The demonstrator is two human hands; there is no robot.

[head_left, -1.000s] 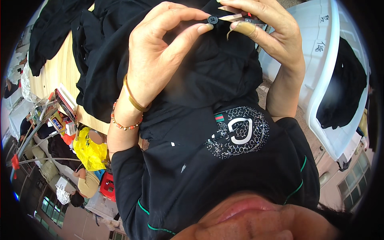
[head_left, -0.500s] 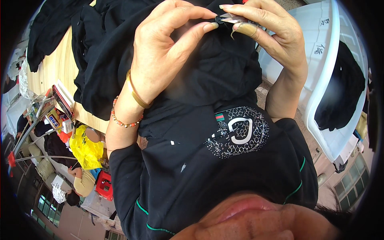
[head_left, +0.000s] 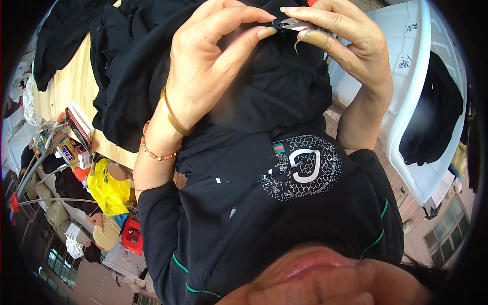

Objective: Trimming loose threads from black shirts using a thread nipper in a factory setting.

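Note:
Between the thumb and index finger of my left hand (head_left: 206, 66) is a small round black button (head_left: 277, 24) on a black garment (head_left: 279, 91). My right hand (head_left: 358, 46) grips small metal thread snips (head_left: 297, 24), their pointed blades reaching to the button's edge. Tan tape covers the right thumb's tip, and a short bit of thread hangs beside it. Dark folds of the garment spread from my front over to the left. Whether the blades touch a thread at the button is too small to tell.
On the left, a pale wooden table (head_left: 66, 84) bears more black cloth. A yellow plastic bag (head_left: 107, 188) hangs near its edge. To the right stands a large whitish plastic bin (head_left: 399, 137) with black clothing (head_left: 432, 112). Farther left are a red stool (head_left: 132, 236) and another person (head_left: 107, 231).
The snips and the button have shifted only slightly, and the button's face now shows more plainly. Both hands keep their grips.

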